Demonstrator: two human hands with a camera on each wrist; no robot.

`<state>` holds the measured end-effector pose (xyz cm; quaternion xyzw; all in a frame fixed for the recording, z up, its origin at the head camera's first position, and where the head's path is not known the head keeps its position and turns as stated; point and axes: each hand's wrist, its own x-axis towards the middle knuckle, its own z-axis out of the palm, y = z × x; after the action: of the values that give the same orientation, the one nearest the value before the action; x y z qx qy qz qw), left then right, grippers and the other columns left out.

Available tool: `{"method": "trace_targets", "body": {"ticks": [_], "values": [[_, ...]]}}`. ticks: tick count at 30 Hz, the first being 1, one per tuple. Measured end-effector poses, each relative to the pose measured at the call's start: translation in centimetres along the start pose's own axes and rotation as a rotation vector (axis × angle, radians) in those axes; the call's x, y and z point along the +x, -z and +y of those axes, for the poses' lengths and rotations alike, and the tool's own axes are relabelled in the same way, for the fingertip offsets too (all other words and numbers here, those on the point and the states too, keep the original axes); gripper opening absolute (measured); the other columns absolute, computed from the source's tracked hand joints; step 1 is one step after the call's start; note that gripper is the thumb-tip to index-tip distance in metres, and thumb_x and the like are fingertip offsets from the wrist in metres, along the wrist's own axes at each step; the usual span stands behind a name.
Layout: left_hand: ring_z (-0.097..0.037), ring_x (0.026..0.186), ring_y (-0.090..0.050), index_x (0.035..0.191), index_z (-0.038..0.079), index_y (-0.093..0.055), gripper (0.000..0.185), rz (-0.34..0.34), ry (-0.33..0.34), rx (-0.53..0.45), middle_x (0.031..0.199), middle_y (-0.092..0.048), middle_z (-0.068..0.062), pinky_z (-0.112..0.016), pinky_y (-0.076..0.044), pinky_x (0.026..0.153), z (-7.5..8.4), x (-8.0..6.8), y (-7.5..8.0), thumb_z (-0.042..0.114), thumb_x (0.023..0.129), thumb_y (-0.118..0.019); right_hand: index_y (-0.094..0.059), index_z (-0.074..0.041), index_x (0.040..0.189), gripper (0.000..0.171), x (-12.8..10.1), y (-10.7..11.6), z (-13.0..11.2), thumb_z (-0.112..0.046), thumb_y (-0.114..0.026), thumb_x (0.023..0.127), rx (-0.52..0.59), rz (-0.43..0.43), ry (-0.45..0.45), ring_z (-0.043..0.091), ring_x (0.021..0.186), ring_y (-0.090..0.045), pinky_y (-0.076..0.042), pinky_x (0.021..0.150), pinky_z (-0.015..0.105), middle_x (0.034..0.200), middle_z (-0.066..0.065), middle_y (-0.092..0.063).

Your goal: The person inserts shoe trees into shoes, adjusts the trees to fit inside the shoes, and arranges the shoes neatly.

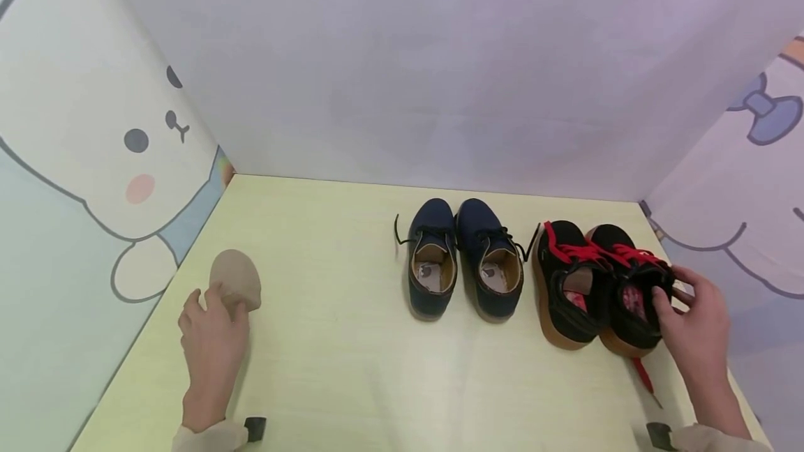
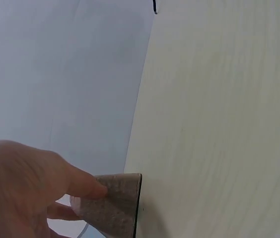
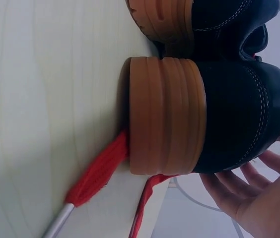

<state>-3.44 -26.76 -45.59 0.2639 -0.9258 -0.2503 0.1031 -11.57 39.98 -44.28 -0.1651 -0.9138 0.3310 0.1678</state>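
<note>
— What is your left hand doing?

— My left hand (image 1: 210,340) is on the pale table (image 1: 352,368), near the left wall (image 1: 82,159) with the cartoon animal. My fingers grasp a beige insole (image 1: 236,280); in the left wrist view my thumb (image 2: 83,184) pinches its edge, and the insole (image 2: 115,203) stands tilted with one side against the table.

— And the right hand?

— My right hand (image 1: 694,323) is at the right end of the table. My thumb and fingers curl around the heel opening of the right black shoe (image 1: 631,298), the one with red laces. In the right wrist view I see its brown sole (image 3: 162,116) and black heel, with my fingers (image 3: 244,196) behind the shoe. A red lace (image 3: 98,173) with a plastic tip lies on the table under the heel.

— What is near this shoe?

— The other black shoe (image 1: 568,284) is just beside it on the left, touching it. Further left stands a pair of dark blue shoes (image 1: 465,260) with tan lining, side by side, toes to the back wall. The insole is well apart from all shoes, at the opposite side of the table.
</note>
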Motion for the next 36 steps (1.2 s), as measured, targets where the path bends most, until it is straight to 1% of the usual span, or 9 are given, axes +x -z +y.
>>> {"method": "trace_targets", "body": {"ticks": [4,8,12,16,20,24,27,31,36], "values": [[-0.071,0.132,-0.035,0.16,0.0,-0.028,0.066,-0.005,-0.046,-0.031,0.153,-0.026,-0.047,-0.081,-0.038,0.093,-0.3,0.0,-0.3,0.012,0.101,-0.056,-0.054,-0.01,0.149,0.054,0.1,-0.2,0.0,-0.013,-0.067,0.098,0.0,-0.004,-0.026,-0.033,0.083,-0.035,-0.036,0.069,-0.006,0.144,0.016,-0.054],[-0.071,0.132,-0.035,0.158,0.006,-0.035,0.062,-0.032,-0.102,-0.048,0.154,-0.025,-0.047,-0.08,-0.042,0.091,-0.3,-0.2,-0.5,0.01,0.1,-0.06,-0.054,-0.01,0.149,0.053,-0.1,-0.3,0.3,-0.013,-0.067,0.098,0.023,-0.007,-0.045,-0.031,0.087,-0.038,-0.037,0.071,-0.006,0.139,0.008,-0.055],[-0.072,0.134,-0.033,0.152,0.006,-0.045,0.053,-0.056,-0.109,-0.06,0.155,-0.024,-0.047,-0.082,-0.041,0.094,-0.3,-0.1,-0.7,0.01,0.101,-0.06,-0.054,-0.009,0.149,0.052,-0.4,-0.4,0.4,-0.013,-0.066,0.099,0.039,-0.008,-0.04,-0.03,0.089,-0.04,-0.038,0.072,-0.006,0.138,0.008,-0.054],[-0.069,0.134,-0.036,0.149,0.005,-0.05,0.05,-0.048,-0.103,-0.065,0.153,-0.031,-0.044,-0.08,-0.041,0.096,-0.3,-0.3,-1.1,0.011,0.101,-0.063,-0.053,-0.009,0.15,0.052,-0.6,-0.3,0.2,-0.013,-0.064,0.1,0.029,0.0,-0.03,-0.03,0.092,-0.04,-0.037,0.072,-0.007,0.144,0.015,-0.051],[-0.066,0.131,-0.041,0.145,0.005,-0.054,0.046,-0.008,-0.109,-0.07,0.149,-0.039,-0.041,-0.078,-0.042,0.096,-0.1,-0.4,-1.3,0.012,0.101,-0.065,-0.054,-0.008,0.148,0.051,-0.6,-0.4,0.0,-0.01,-0.064,0.099,0.025,0.034,0.02,-0.031,0.094,-0.038,-0.036,0.072,-0.008,0.144,0.018,-0.049],[-0.063,0.125,-0.047,0.14,0.003,-0.058,0.039,0.034,-0.131,-0.08,0.143,-0.046,-0.039,-0.076,-0.043,0.095,0.0,-0.5,-1.2,0.01,0.102,-0.063,-0.058,-0.003,0.142,0.048,-0.6,-0.6,-0.1,-0.003,-0.067,0.095,0.036,0.096,0.128,-0.032,0.094,-0.037,-0.035,0.072,-0.009,0.135,0.018,-0.052],[-0.061,0.122,-0.051,0.136,0.002,-0.061,0.035,0.055,-0.152,-0.084,0.14,-0.051,-0.039,-0.075,-0.043,0.095,0.1,-0.6,-1.3,0.009,0.102,-0.063,-0.061,0.001,0.136,0.043,-0.5,-0.7,0.0,0.001,-0.068,0.094,0.056,0.128,0.185,-0.029,0.096,-0.04,-0.035,0.073,-0.009,0.123,0.0,-0.053],[-0.06,0.125,-0.052,0.136,0.004,-0.063,0.035,0.066,-0.155,-0.083,0.141,-0.054,-0.036,-0.074,-0.044,0.099,0.3,-0.6,-1.2,0.012,0.103,-0.064,-0.064,0.003,0.13,0.038,-0.5,-0.6,0.0,0.005,-0.068,0.092,0.084,0.138,0.228,-0.024,0.1,-0.042,-0.036,0.075,-0.009,0.114,-0.029,-0.039],[-0.055,0.129,-0.054,0.136,0.008,-0.065,0.035,0.07,-0.169,-0.107,0.141,-0.058,-0.031,-0.072,-0.044,0.103,1.1,-0.6,-1.0,0.014,0.102,-0.067,-0.065,0.004,0.126,0.037,-0.4,-0.5,0.1,0.008,-0.069,0.09,0.09,0.148,0.279,-0.023,0.101,-0.044,-0.036,0.076,-0.009,0.113,-0.035,-0.038]]}}
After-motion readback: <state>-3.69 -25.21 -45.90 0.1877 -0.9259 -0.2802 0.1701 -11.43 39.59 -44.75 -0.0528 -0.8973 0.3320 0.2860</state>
